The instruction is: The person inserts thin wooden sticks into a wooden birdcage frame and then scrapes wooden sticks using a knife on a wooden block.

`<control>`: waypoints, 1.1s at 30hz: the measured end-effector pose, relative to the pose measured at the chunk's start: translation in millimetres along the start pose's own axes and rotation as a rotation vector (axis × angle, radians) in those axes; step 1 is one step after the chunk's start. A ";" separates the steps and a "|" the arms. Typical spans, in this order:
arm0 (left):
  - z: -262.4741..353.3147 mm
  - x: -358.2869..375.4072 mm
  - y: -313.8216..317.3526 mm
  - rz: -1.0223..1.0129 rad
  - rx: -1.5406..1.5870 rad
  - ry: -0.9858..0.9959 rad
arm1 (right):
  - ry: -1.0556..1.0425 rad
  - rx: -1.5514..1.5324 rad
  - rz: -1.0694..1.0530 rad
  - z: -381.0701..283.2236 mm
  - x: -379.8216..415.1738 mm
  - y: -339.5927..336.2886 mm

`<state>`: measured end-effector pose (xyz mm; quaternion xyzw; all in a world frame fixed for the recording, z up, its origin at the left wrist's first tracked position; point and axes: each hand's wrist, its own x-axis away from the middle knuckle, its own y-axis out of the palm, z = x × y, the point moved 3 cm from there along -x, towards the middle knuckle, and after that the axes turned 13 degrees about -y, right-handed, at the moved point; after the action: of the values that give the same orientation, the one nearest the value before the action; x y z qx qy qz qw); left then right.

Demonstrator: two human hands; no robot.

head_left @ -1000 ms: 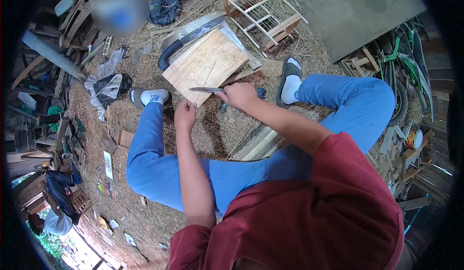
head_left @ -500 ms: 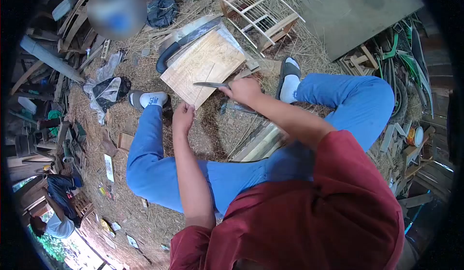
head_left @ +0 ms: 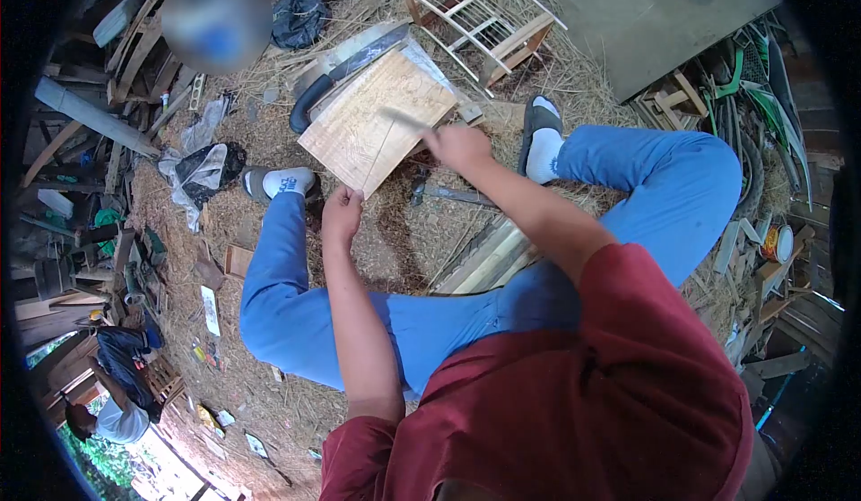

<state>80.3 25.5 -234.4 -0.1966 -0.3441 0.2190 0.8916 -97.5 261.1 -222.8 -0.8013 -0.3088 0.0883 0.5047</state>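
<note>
A flat wooden board [head_left: 339,139] lies tilted in front of me. My left hand [head_left: 341,214] is closed at its near corner, pinching the end of a thin stick [head_left: 378,156] that runs up across the board's face. My right hand [head_left: 459,145] grips a knife [head_left: 408,122] whose blade, smeared by motion, is over the board close to the stick's far end. The knife's handle is mostly hidden in the fingers. Behind the board rests a handsaw with a black handle [head_left: 310,106]. On the ground nearer me is a dark metal tool [head_left: 457,196], partly under my right forearm.
A small slatted wooden frame [head_left: 511,48] stands at the back. Wood strips [head_left: 484,259] lie between my legs. A large grey panel [head_left: 659,26] is at the far right, a black plastic bag [head_left: 299,18] at the far left. Another person [head_left: 121,420] sits at lower left.
The knife in my right hand has moved up and right along the stick, away from my left hand. My left hand stays at the board's near corner.
</note>
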 end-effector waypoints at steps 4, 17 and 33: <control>6.9 1.4 -2.1 -0.039 -0.025 -0.061 | -0.184 0.141 -0.052 -9.1 9.3 1.8; -4.3 -7.1 -0.4 -0.075 0.088 -0.018 | -0.059 0.032 -0.081 -12.2 5.6 -7.0; -4.5 -6.7 -4.7 -0.001 0.020 -0.034 | -0.196 0.056 -0.085 -21.7 7.8 11.2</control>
<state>80.2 17.1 -238.6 -0.1838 -0.3574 0.2252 0.8876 -76.9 245.9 -220.8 -0.7607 -0.3878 0.1532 0.4975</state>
